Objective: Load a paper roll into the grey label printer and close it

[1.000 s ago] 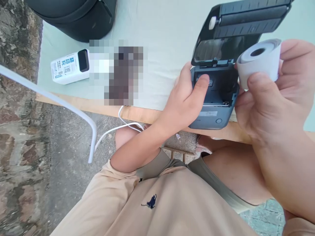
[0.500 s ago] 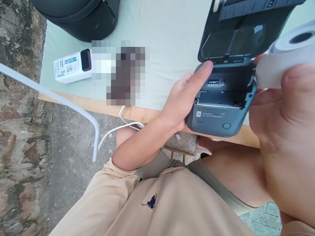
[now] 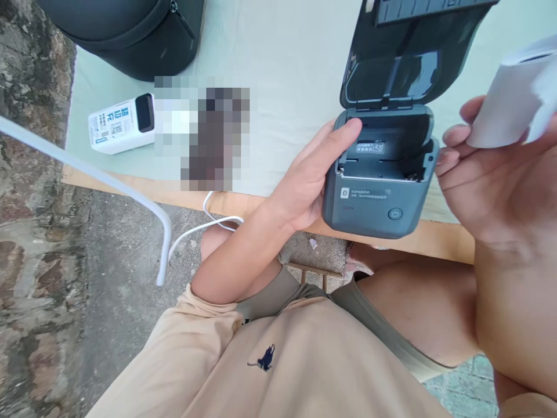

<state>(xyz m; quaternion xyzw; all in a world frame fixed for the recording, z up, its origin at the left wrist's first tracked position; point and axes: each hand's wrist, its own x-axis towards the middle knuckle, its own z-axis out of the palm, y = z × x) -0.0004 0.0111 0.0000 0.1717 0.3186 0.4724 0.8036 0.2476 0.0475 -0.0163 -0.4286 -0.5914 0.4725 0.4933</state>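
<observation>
A dark grey label printer (image 3: pixel 378 191) stands at the table's near edge with its lid (image 3: pixel 404 52) swung up and its paper bay empty. My left hand (image 3: pixel 311 174) lies flat against the printer's left side, with the fingertips on the top left corner. My right hand (image 3: pixel 487 180) is raised to the right of the printer and holds a white paper roll (image 3: pixel 509 104), which is blurred and partly cut off by the frame's edge.
A white power bank (image 3: pixel 119 123) lies on the pale green table cover (image 3: pixel 282 69) at the left, beside a pixelated patch. A black bag (image 3: pixel 130 32) sits at the far left. A white cable (image 3: pixel 209 223) hangs off the table's wooden edge. A white tube (image 3: pixel 108 183) crosses the stony ground.
My right hand has carried the paper roll up and to the right, away from the printer. My left thumb has left the paper bay, and that hand now rests along the printer's side.
</observation>
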